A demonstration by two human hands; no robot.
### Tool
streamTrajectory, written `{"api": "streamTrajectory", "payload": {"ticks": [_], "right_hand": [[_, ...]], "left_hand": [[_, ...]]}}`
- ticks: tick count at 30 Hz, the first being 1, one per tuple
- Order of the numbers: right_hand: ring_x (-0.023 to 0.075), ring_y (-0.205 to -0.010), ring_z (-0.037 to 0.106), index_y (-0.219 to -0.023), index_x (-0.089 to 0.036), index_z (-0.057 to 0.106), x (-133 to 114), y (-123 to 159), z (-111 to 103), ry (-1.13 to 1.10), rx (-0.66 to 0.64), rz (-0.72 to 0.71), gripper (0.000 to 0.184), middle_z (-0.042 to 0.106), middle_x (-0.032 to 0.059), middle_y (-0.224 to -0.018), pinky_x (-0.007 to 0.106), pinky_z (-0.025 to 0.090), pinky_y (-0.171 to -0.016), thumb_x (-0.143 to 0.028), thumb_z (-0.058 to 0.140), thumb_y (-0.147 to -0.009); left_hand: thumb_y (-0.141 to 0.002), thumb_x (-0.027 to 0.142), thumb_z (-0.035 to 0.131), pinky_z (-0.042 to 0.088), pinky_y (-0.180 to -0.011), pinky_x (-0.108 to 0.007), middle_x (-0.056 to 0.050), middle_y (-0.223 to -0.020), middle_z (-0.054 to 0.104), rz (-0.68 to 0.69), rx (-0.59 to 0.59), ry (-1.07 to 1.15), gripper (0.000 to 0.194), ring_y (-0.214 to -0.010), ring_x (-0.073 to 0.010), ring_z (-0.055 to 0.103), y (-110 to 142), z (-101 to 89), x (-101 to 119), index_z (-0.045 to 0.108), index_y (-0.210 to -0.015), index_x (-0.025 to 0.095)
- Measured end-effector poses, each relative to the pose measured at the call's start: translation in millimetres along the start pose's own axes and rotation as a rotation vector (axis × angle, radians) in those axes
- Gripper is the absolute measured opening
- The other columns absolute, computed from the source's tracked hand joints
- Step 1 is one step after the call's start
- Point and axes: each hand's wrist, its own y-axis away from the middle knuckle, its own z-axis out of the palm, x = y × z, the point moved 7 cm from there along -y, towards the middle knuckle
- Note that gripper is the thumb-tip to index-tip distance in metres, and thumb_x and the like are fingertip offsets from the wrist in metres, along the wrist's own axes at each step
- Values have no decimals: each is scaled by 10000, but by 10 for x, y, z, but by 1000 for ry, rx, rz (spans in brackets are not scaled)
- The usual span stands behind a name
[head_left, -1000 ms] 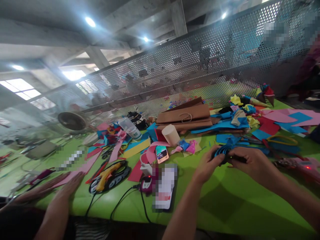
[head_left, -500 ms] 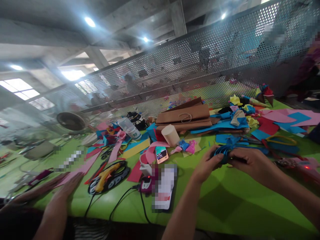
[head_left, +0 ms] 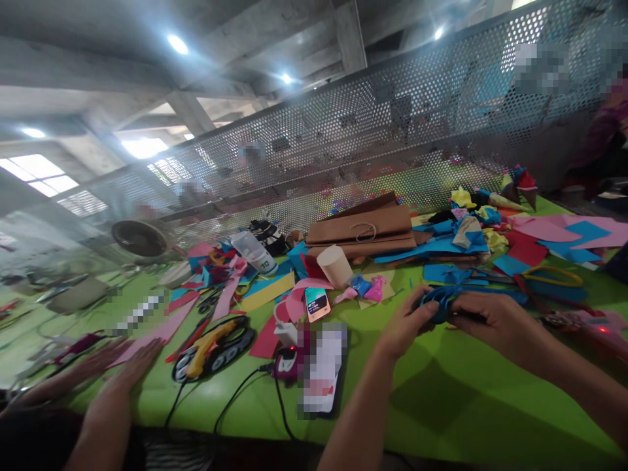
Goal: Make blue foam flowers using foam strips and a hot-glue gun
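Above the green tabletop (head_left: 373,418), both my hands hold a curled, layered piece of blue paper (head_left: 437,302). My left hand (head_left: 406,322) pinches its left side, thumb across the front. My right hand (head_left: 485,317) grips the right side with bent fingers, which partly hide the paper. Just behind lie blue paper sheets (head_left: 444,273) and scissors (head_left: 500,277). To the left of my hands are small blue and pink wrapped pieces (head_left: 375,289) and an upright cream roll (head_left: 334,266).
A phone (head_left: 326,369), another lit phone (head_left: 318,303), a power bank with cables (head_left: 287,365) and a yellow-black glue gun (head_left: 209,350) lie to the left. A co-worker's hands (head_left: 132,363) press pink paper. Brown folded sheets (head_left: 360,229) stand before a perforated metal screen (head_left: 294,157).
The blue paper has shifted slightly between my fingers, its layers a little more spread. My hands stay in almost the same place, and the co-worker's hands look unmoved.
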Motion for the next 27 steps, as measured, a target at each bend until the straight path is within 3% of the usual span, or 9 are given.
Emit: {"api": "streamTrajectory", "payload": {"ticks": [3,10,19,23,27], "right_hand": [[230,-826,705,-965,-199,771,32,34,23,-29,-54,55,246,773,57,-914,297,503,-739,-388,615,-983],[257,-843,693,-1007,-194,777,120,97,31,-74,16,97,284,778,69,-925,323,520,-734,-436,634,-966],[188,-702,576,-798,-180,710,191,128,112,-95,102,155,302,652,-4,-727,259,397,-596,-454,661,-916],[175,-681,539,-735,-182,658,227,123,135,-80,113,143,282,582,-20,-694,250,381,-590,-405,643,-907],[176,-704,563,-780,-181,694,195,102,138,-82,87,109,238,613,-15,-724,244,408,-611,-353,617,-925]], "left_hand": [[-796,637,755,292,-568,-218,51,-762,467,30,4,-40,535,-602,-66,402,10,5,40,591,-1043,192],[-866,677,667,287,-560,-221,53,-745,450,52,-3,-86,525,-590,-72,393,32,51,91,551,-1026,191],[-873,735,620,357,-627,-230,32,-808,479,33,26,-204,581,-674,-98,437,32,32,57,571,-1112,208],[-867,748,621,372,-642,-224,29,-832,481,10,26,-206,595,-699,-98,444,23,21,22,566,-1124,214],[-869,741,619,327,-590,-217,39,-791,470,16,12,-181,576,-647,-87,424,16,35,23,557,-1088,213]]}}
